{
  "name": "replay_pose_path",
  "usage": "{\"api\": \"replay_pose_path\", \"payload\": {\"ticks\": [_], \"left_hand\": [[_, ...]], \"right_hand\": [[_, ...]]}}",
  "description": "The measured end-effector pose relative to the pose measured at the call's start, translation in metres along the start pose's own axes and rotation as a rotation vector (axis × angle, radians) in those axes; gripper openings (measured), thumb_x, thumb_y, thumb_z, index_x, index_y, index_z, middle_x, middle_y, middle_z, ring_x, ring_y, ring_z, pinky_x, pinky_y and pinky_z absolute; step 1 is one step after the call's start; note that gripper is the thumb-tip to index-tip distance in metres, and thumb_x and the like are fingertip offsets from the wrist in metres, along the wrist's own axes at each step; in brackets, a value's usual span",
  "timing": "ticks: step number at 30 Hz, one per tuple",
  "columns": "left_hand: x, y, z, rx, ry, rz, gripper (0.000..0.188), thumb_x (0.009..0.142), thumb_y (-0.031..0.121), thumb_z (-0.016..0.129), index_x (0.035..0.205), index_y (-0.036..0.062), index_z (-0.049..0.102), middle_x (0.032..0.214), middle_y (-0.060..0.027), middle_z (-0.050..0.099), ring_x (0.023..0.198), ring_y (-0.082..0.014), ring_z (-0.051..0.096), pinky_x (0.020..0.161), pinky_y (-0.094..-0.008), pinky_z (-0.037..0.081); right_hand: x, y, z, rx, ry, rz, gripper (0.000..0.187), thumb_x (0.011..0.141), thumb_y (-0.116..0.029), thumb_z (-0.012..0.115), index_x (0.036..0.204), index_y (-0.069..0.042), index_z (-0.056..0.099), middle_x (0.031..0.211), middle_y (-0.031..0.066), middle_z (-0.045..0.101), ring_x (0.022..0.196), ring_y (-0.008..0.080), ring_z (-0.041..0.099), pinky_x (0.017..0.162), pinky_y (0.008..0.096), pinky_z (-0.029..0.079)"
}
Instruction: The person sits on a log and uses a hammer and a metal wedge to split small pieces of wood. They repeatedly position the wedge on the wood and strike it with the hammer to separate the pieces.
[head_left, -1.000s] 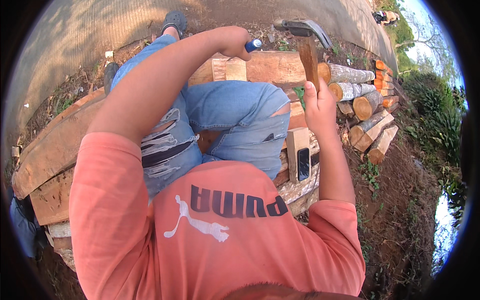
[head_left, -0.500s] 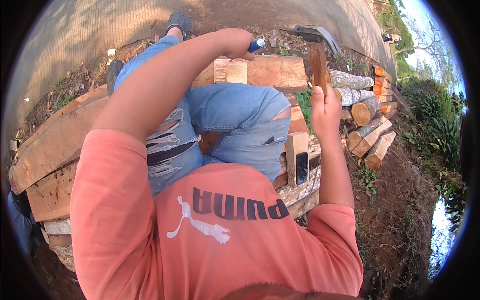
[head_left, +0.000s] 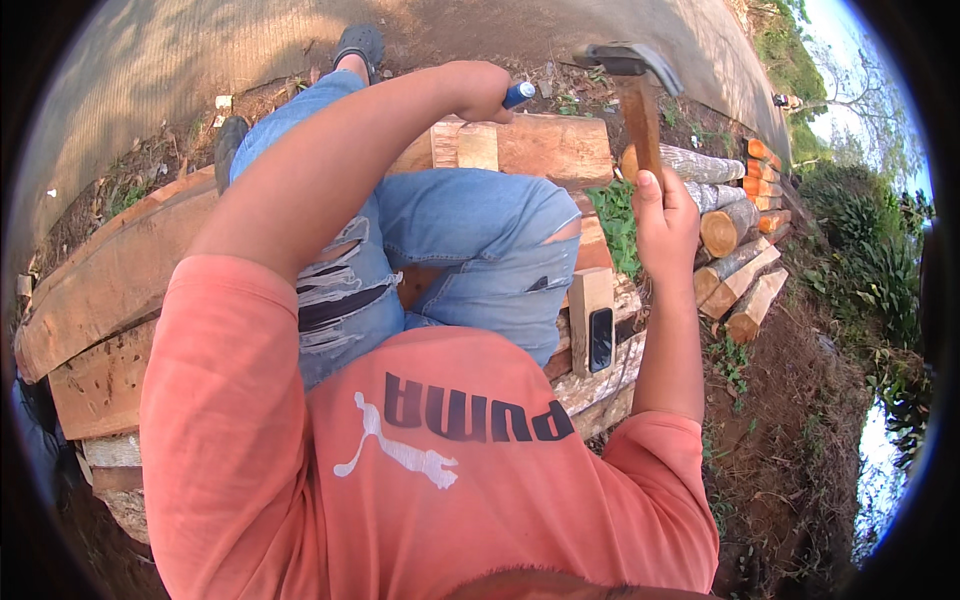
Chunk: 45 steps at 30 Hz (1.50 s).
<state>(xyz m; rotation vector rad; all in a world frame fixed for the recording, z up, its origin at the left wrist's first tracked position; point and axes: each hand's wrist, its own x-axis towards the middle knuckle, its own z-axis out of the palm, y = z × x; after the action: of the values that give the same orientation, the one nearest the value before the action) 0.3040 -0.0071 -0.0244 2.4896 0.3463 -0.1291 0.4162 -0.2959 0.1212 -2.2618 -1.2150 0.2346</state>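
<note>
Here, with the clock centred on the view, your left hand lies at twelve o'clock, its fingers closed around a blue handle whose capped end shows; the other end is hidden. Your right hand, at two o'clock, is clamped on the wooden grip of a claw hammer, thumb along the shaft, metal head toward one o'clock. For good control, a firm grip low on the shaft, a steady left wrist and eyes on the blue handle's end seem advisable; the left fingers are best well below its cap.

Surroundings: a thick beam lies at one o'clock, just past your bent knee in jeans, which seems the nearest obstacle. Your left forearm masks part of the timber. Between three and four o'clock, a dark phone rests against a pale block, near your right forearm and worth clearing. Leaves grow at two o'clock; cut logs lie beyond. Broad slabs occupy nine o'clock.
</note>
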Motion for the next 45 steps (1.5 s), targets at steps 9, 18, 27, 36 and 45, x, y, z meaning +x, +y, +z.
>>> {"api": "replay_pose_path", "payload": {"ticks": [9,18,27,36,45], "left_hand": [[-0.004,0.002,-0.007,-0.005,-0.009,-0.025,0.041,0.096,0.041,0.068,0.105,0.0012,0.074,0.098,-0.022,0.076,0.093,-0.0404,0.073,0.085,-0.052,0.056],[-0.003,-0.003,-0.003,-0.067,0.023,0.006,0.04,0.095,0.04,0.07,0.104,0.0017,0.075,0.095,-0.0208,0.076,0.09,-0.0404,0.072,0.084,-0.0509,0.055],[0.001,-0.006,0.005,-0.029,0.043,0.043,0.039,0.094,0.04,0.07,0.101,0.0021,0.075,0.093,-0.0213,0.076,0.09,-0.0417,0.072,0.083,-0.0524,0.056],[0.002,0.001,0.0,-0.016,-0.011,0.028,0.035,0.095,0.037,0.068,0.101,0.003,0.074,0.095,-0.0209,0.076,0.093,-0.0412,0.072,0.084,-0.0521,0.056],[0.002,0.004,0.002,-0.022,-0.018,0.032,0.033,0.094,0.036,0.067,0.102,0.0048,0.074,0.095,-0.0205,0.076,0.09,-0.042,0.072,0.083,-0.0524,0.057]], "right_hand": [[-0.004,0.014,0.006,-0.116,-0.015,-0.004,0.033,0.109,-0.036,0.061,0.109,-0.003,0.066,0.082,0.0198,0.068,0.076,0.0412,0.067,0.069,0.048,0.05],[-0.011,0.011,0.02,-0.337,-0.109,-0.035,0.034,0.107,-0.039,0.064,0.106,-0.004,0.066,0.079,0.0208,0.068,0.078,0.0444,0.068,0.068,0.0506,0.05],[0.004,0.022,0.027,-0.02,-0.021,0.109,0.037,0.111,-0.032,0.059,0.098,0.001,0.065,0.072,0.0132,0.06,0.066,0.0226,0.057,0.065,0.0408,0.048],[-0.002,-0.004,0.017,-0.39,-0.074,-0.075,0.036,0.107,-0.038,0.063,0.102,-0.003,0.066,0.08,0.0232,0.068,0.079,0.0475,0.067,0.069,0.0531,0.05],[0.004,0.009,0.015,0.075,0.177,-0.153,0.034,0.11,-0.036,0.059,0.103,-0.003,0.063,0.08,0.0217,0.067,0.07,0.0427,0.066,0.065,0.0502,0.049]]}}
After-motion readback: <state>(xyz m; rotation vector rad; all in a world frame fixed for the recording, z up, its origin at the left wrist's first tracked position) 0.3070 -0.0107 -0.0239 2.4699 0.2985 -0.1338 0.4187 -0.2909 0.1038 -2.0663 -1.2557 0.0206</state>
